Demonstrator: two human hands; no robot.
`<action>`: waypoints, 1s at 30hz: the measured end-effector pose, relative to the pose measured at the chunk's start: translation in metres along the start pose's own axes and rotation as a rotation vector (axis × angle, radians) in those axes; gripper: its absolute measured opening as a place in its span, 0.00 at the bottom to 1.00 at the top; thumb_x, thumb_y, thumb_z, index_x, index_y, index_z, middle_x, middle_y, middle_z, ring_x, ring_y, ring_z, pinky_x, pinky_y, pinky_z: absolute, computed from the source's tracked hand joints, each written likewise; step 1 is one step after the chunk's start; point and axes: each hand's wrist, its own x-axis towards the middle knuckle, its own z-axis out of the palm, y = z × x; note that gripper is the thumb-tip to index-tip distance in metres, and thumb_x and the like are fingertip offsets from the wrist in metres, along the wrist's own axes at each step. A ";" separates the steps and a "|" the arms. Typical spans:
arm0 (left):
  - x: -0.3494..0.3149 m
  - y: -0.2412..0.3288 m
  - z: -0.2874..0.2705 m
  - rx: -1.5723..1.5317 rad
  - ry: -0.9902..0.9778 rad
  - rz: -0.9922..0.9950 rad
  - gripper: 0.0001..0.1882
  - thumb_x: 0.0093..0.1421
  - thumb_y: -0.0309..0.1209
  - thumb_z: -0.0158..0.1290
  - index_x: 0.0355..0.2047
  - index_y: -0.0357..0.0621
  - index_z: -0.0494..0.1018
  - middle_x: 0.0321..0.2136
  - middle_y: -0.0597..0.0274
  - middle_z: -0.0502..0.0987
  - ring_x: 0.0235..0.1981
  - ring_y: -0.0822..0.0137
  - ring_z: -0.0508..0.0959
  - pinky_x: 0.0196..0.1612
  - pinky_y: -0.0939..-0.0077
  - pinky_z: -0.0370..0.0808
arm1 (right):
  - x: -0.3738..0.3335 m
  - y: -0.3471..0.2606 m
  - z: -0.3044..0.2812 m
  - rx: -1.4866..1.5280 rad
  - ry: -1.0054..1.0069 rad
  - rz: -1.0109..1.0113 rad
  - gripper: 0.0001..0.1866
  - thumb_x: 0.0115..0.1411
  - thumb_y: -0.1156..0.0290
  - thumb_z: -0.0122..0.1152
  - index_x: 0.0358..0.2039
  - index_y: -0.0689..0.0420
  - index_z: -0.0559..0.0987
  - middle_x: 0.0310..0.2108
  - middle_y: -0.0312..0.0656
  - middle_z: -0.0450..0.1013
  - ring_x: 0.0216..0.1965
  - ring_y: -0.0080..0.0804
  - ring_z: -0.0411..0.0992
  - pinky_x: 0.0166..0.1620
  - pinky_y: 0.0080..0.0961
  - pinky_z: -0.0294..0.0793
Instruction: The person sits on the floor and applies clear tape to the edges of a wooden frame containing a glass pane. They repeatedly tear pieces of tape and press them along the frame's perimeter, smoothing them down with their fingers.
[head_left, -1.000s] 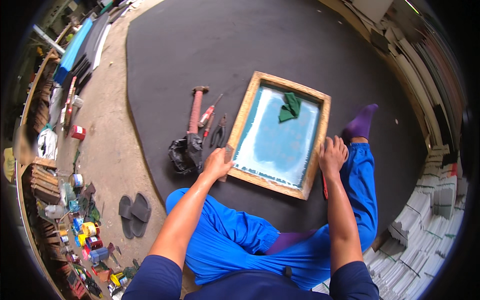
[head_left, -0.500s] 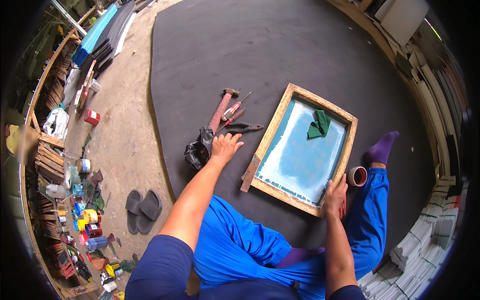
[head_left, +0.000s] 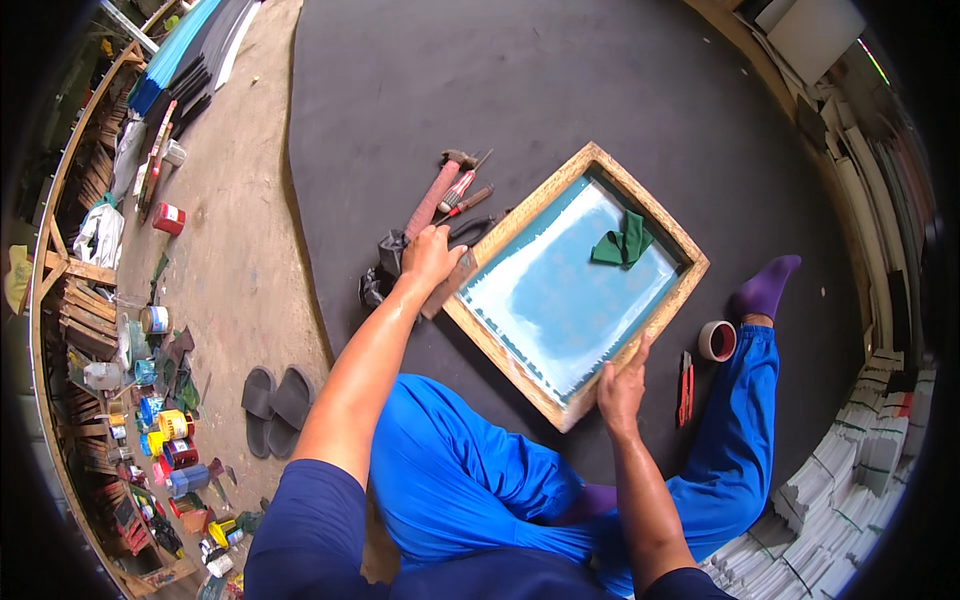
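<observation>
A wooden silk screen frame (head_left: 647, 172) with blue-green mesh and a large pale area lies slanted on the dark sheet. A crumpled green cloth (head_left: 622, 240) rests on its mesh. My right hand (head_left: 622, 392) grips the frame's near right rail, thumb on top. My left hand (head_left: 432, 258) closes at the wooden block (head_left: 449, 285) on the frame's left corner; its fingertips are partly hidden. Just beyond it lie a hammer (head_left: 434, 195) with a wrapped handle, screwdrivers (head_left: 459, 190), dark-handled pliers (head_left: 470, 230) and a black plastic bag (head_left: 378, 275).
A red cutter knife (head_left: 685, 390) and a cup of dark red liquid (head_left: 717, 341) sit right of the frame, beside my purple-socked foot (head_left: 766, 288). Grey slippers (head_left: 275, 412) and several paint cans (head_left: 177, 425) stand on the left floor. Stacked white sheets (head_left: 850, 450) line the right.
The silk screen frame has turned clockwise and shifted left, its left corner now at my left hand and over part of the pliers. My right hand moved left with it, uncovering the cutter knife.
</observation>
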 end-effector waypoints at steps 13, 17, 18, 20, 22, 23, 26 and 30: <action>-0.049 0.010 0.016 0.020 0.099 0.093 0.20 0.59 0.31 0.64 0.50 0.38 0.76 0.42 0.51 0.79 0.49 0.48 0.79 0.53 0.56 0.77 | 0.089 0.029 -0.077 -0.535 -0.194 -1.045 0.36 0.40 0.56 0.81 0.52 0.49 0.80 0.50 0.40 0.77 0.59 0.43 0.71 0.62 0.39 0.69; -0.031 0.010 0.021 -0.056 0.146 0.171 0.17 0.58 0.29 0.65 0.47 0.39 0.77 0.42 0.52 0.80 0.48 0.49 0.79 0.53 0.56 0.76 | 0.092 0.040 -0.070 -0.600 -0.215 -0.986 0.30 0.41 0.56 0.80 0.46 0.49 0.82 0.49 0.39 0.77 0.57 0.39 0.72 0.59 0.36 0.70; -0.025 0.010 0.022 -0.076 0.170 0.194 0.16 0.58 0.29 0.65 0.46 0.40 0.78 0.42 0.53 0.80 0.48 0.49 0.79 0.53 0.56 0.76 | 0.091 0.043 -0.068 -0.603 -0.219 -0.959 0.30 0.40 0.56 0.80 0.46 0.49 0.82 0.49 0.38 0.77 0.57 0.38 0.72 0.58 0.36 0.70; -0.008 0.010 0.022 -0.140 0.161 0.208 0.19 0.56 0.30 0.66 0.48 0.40 0.80 0.46 0.52 0.82 0.49 0.49 0.79 0.54 0.57 0.76 | 0.086 0.048 -0.065 -0.599 -0.146 -0.955 0.30 0.40 0.57 0.79 0.46 0.49 0.82 0.49 0.38 0.77 0.56 0.37 0.72 0.57 0.37 0.70; 0.005 0.009 0.020 -0.260 0.165 0.205 0.21 0.55 0.31 0.67 0.49 0.39 0.81 0.48 0.51 0.82 0.51 0.49 0.79 0.56 0.58 0.76 | 0.082 0.048 -0.063 -0.578 -0.100 -0.935 0.30 0.40 0.57 0.79 0.45 0.49 0.82 0.49 0.38 0.77 0.56 0.37 0.72 0.56 0.38 0.70; 0.012 0.005 0.015 -0.334 0.092 0.149 0.22 0.55 0.31 0.67 0.50 0.39 0.81 0.50 0.50 0.82 0.52 0.50 0.80 0.57 0.60 0.75 | 0.079 0.047 -0.062 -0.556 -0.090 -0.918 0.30 0.40 0.57 0.79 0.46 0.49 0.82 0.49 0.38 0.77 0.56 0.37 0.72 0.57 0.39 0.69; 0.009 -0.007 0.014 -0.324 0.376 0.206 0.21 0.55 0.33 0.67 0.49 0.40 0.81 0.51 0.49 0.79 0.56 0.49 0.76 0.62 0.58 0.70 | 0.072 0.043 -0.058 -0.523 -0.043 -0.894 0.30 0.40 0.57 0.79 0.46 0.49 0.82 0.49 0.37 0.77 0.57 0.38 0.72 0.58 0.41 0.69; -0.020 0.005 0.002 -0.034 0.419 0.312 0.18 0.57 0.39 0.66 0.45 0.47 0.82 0.54 0.50 0.72 0.63 0.48 0.68 0.68 0.50 0.61 | 0.071 0.057 -0.054 -0.560 -0.046 -0.844 0.28 0.46 0.58 0.76 0.49 0.47 0.80 0.53 0.38 0.76 0.61 0.39 0.70 0.61 0.47 0.66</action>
